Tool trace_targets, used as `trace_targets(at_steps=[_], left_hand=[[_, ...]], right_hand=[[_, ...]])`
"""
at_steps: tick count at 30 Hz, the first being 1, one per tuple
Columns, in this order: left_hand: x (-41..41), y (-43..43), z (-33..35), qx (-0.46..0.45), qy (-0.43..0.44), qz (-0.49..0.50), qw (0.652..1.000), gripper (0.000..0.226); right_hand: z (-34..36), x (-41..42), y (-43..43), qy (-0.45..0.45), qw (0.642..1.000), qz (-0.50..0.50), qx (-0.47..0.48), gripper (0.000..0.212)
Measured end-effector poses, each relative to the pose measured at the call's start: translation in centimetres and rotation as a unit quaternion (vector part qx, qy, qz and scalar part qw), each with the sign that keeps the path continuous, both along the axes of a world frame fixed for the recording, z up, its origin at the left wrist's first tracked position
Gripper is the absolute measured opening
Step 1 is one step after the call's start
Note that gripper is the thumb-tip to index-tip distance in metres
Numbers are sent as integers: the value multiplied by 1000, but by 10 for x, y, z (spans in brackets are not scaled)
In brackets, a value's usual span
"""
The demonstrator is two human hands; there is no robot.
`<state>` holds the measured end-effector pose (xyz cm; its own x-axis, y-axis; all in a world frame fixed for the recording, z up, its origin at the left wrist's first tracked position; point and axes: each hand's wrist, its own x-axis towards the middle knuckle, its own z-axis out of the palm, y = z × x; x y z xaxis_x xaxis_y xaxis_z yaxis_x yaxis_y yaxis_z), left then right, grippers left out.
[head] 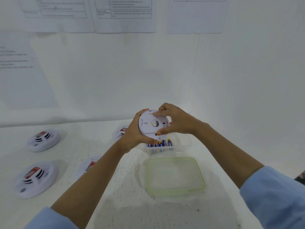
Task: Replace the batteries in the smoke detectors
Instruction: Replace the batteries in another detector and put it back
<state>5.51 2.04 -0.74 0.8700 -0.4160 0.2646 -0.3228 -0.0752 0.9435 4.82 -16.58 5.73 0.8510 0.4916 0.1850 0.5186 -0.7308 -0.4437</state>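
Observation:
I hold a round white smoke detector (149,125) in the air above the table, its flat back plate turned toward me. My left hand (133,136) wraps its left rim and underside. My right hand (176,120) grips its right side, fingers on the top edge and thumb on the lower edge. Just below it, several blue and yellow batteries (162,143) lie in a clear plastic box (183,141). Two more detectors, one (43,140) at the far left and another (35,178) nearer me, lie on the table.
A clear lid with a green rim (175,176) lies in front of the battery box. Two further detectors, one (121,131) behind my left wrist and another (87,166) under my left forearm, are partly hidden. Printed sheets (125,14) hang on the white wall behind the table.

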Motion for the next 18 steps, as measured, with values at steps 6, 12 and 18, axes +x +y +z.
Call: trace_targets(at_steps=[6,12,18], left_hand=[[1,1,-2,4,0,3,1000,98],[0,2,-2,1,2,6,1000,100],[0,2,-1,-4,1,8,1000,99]], right_hand=[[-3,1,2,-16,1000,0,4,67],[-5,2,2,-19,1000,4,16,63],[-11,2,1,-28,999,6,25,65]])
